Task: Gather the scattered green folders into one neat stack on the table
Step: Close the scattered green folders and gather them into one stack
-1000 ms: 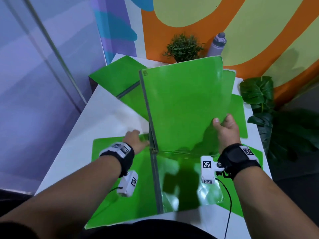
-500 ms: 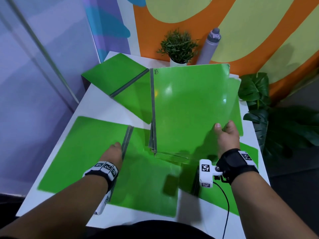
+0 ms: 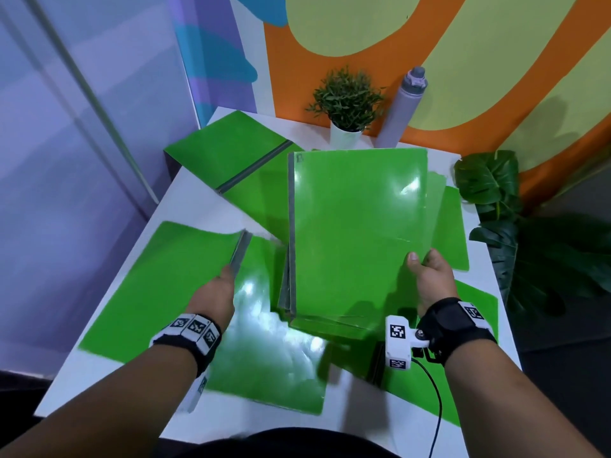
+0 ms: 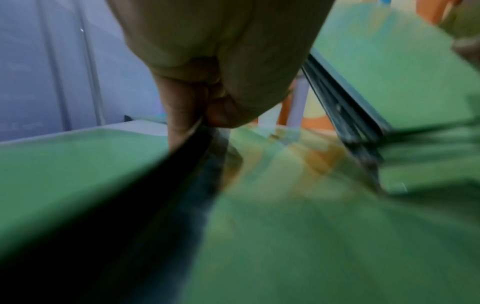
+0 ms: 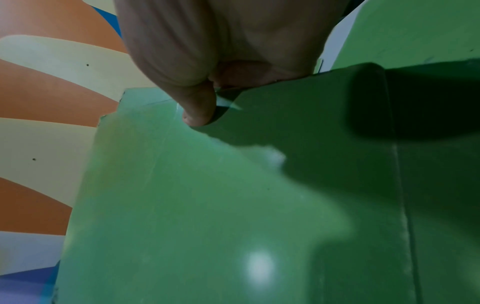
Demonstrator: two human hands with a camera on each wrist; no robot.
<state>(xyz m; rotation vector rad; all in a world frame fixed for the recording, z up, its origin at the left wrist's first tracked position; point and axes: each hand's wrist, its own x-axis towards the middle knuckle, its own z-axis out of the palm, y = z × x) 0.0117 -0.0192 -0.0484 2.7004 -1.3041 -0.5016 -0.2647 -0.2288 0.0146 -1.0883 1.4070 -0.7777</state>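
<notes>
Head view: a gathered bundle is pinched by the right hand; left of it, an open folder's spine is gripped by the left hand and should be closed before stacking.

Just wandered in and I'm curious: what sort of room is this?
Probably an office or studio corner, not a home. A white table stands against a bright painted mural wall, with green folders, a small potted plant and a water bottle.

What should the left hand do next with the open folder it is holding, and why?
Probably close it. The left hand pinches the grey spine of the open folder, which lies spread flat, while the right hand holds the closed bundle tilted beside it.
</notes>
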